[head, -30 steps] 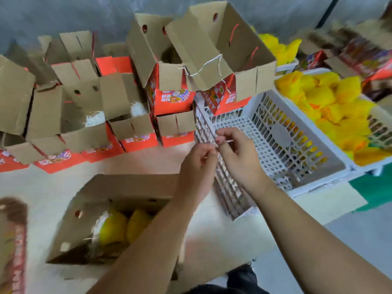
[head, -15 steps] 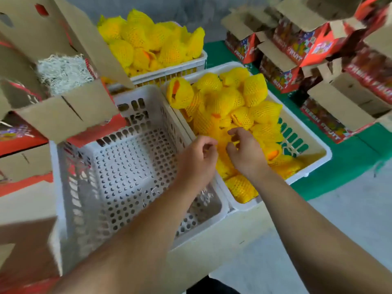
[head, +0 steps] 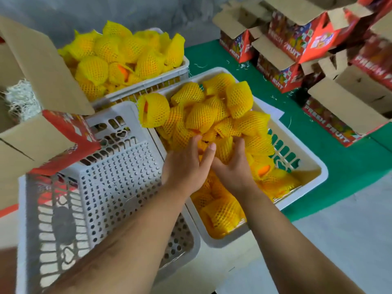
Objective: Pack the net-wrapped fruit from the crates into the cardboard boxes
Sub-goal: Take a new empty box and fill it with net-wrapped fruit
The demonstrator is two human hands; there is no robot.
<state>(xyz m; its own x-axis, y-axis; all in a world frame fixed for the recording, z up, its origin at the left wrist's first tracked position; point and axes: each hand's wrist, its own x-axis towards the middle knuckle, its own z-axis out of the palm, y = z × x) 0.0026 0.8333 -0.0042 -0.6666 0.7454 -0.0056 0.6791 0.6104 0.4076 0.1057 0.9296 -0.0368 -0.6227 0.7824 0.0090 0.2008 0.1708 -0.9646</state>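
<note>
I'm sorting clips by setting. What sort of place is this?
Probably a fruit packing area: white plastic crates heaped with yellow net-wrapped fruit, and stacks of open red "Fresh Fruit" cardboard boxes on a green mat.

We read "FRESH FRUIT" in white on the red sides of the boxes (head: 327,126) at right.

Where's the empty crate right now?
The empty crate sits at lower left of the head view, directly under the left forearm, its right wall touching the fruit-filled crate where both hands are digging.
</note>
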